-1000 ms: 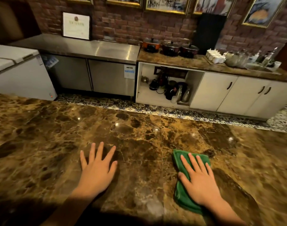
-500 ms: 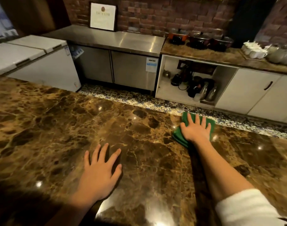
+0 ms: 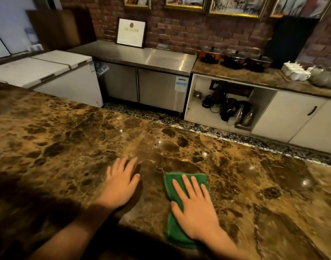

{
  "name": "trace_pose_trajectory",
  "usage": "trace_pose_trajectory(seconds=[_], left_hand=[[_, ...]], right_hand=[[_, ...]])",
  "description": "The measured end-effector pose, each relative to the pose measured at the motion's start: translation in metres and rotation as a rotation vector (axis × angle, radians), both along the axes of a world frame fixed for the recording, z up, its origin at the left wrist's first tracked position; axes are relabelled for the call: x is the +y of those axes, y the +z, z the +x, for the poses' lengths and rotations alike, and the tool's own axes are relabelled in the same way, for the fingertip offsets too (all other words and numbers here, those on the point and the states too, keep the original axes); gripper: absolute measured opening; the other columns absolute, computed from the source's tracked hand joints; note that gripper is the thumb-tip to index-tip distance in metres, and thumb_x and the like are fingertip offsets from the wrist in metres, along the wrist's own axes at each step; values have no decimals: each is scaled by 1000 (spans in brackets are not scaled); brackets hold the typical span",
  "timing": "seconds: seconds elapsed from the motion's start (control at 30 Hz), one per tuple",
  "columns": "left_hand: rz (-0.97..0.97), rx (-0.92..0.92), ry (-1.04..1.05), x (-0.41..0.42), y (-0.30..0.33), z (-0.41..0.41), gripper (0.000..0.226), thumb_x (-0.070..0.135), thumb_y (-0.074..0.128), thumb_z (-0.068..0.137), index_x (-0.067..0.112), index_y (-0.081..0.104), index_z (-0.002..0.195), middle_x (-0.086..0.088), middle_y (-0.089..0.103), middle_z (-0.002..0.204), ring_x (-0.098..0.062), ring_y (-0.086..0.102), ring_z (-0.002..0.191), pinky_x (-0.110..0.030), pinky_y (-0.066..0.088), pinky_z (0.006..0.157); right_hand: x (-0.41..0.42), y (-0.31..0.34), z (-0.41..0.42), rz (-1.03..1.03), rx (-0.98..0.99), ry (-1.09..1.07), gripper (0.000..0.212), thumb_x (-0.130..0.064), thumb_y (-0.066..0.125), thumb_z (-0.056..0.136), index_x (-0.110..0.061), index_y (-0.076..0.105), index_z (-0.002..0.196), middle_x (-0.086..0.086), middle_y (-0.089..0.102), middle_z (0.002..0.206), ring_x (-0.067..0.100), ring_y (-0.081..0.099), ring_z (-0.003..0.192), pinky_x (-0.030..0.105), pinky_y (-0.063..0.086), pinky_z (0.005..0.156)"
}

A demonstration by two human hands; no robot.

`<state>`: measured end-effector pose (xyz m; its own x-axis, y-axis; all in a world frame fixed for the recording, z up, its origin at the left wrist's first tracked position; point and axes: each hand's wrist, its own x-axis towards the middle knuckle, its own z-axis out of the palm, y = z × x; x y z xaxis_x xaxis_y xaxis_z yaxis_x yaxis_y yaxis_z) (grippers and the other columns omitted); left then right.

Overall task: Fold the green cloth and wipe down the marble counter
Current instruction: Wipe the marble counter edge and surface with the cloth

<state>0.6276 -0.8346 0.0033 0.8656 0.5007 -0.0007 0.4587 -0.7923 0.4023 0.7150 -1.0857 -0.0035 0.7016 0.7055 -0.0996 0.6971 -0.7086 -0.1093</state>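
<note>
The folded green cloth (image 3: 173,229) lies flat on the brown marble counter (image 3: 67,143), close to its near edge. My right hand (image 3: 195,207) presses down on the cloth with straight, spread fingers that cover its middle. To the left of the cloth, my left hand (image 3: 120,183) rests flat on the bare marble, fingers spread, apart from the cloth.
Beyond the counter's far edge runs a patterned tile floor (image 3: 179,122). Across it stand a white chest freezer (image 3: 48,72), a steel cabinet (image 3: 142,76) and an open white cupboard (image 3: 226,107) with kettles. Pots (image 3: 234,61) and cups (image 3: 296,72) sit on the back counter.
My right hand has pulled the cloth back from the counter's far edge to near the front edge. My left hand has stayed flat on the marble.
</note>
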Motion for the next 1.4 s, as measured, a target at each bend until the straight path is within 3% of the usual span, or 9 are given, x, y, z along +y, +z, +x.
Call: trace_pose_trajectory(seconds=[0.13, 0.27, 0.53, 0.67, 0.83, 1.0, 1.1, 1.23, 1.4], left_hand=[[201, 121, 51, 67, 2, -21, 68, 69, 18, 89, 42, 16, 152, -7, 11, 163, -31, -1, 149, -52, -2, 117], [222, 224, 20, 100, -7, -28, 78, 77, 2, 77, 50, 4, 150, -3, 2, 164, -30, -5, 149, -52, -5, 118], [276, 148, 24, 106, -27, -25, 73, 75, 12, 82, 49, 15, 150, -4, 13, 163, -31, 2, 149, -55, 0, 117], [270, 110, 18, 108, -32, -23, 70, 73, 21, 85, 46, 23, 149, -8, 22, 161, -36, 10, 148, -58, 4, 116], [248, 152, 18, 112, -38, -20, 74, 78, 4, 82, 47, 6, 150, -4, 7, 164, -33, -5, 148, -57, -10, 113], [207, 204, -6, 110, -27, -21, 78, 77, 0, 79, 46, 4, 151, -4, 2, 164, -34, -7, 147, -59, -8, 114], [63, 193, -54, 121, -16, -23, 79, 82, 8, 78, 50, 2, 149, -3, -1, 164, -30, -11, 148, -57, -9, 115], [197, 131, -97, 176, -3, -27, 79, 84, 1, 77, 51, 3, 149, -1, 1, 164, -25, -13, 148, -57, -16, 111], [235, 199, -30, 211, -13, -36, 79, 84, -3, 78, 51, 2, 149, -2, 1, 164, -23, -10, 149, -59, -13, 113]], right_hand=[[-24, 1, 44, -27, -30, -179, 69, -70, -4, 84, -45, -19, 147, -10, -17, 159, 14, -23, 143, 40, -13, 116], [-2, 2, 107, -27, -21, -365, 71, -69, 4, 88, -42, -4, 153, -3, -4, 164, 22, -7, 150, 47, -2, 119], [101, 11, 199, -20, 72, -482, 69, -64, 18, 94, -37, 2, 155, 3, -6, 164, 31, -10, 149, 55, -4, 118], [162, 13, 181, -25, 61, -381, 70, -65, 16, 93, -36, 0, 155, 4, -7, 164, 32, -11, 148, 56, -6, 117], [209, 4, 70, -8, 30, -190, 73, -65, 12, 90, -35, -2, 155, 2, -9, 163, 29, -13, 149, 52, -9, 116], [177, -2, -42, 20, -8, -136, 73, -66, 11, 88, -39, -3, 154, -2, -9, 163, 21, -19, 147, 40, -26, 111], [136, -2, -62, 17, -59, -154, 69, -66, 18, 90, -42, 3, 153, -5, 0, 162, 19, -12, 148, 37, -19, 114], [90, 4, -10, -42, -58, -334, 70, -68, 7, 88, -43, -5, 152, -6, -3, 163, 17, -10, 149, 41, -7, 117], [82, 6, 106, -70, 4, -529, 68, -68, 11, 91, -42, -2, 153, -3, -2, 164, 22, -6, 150, 48, -2, 118]])
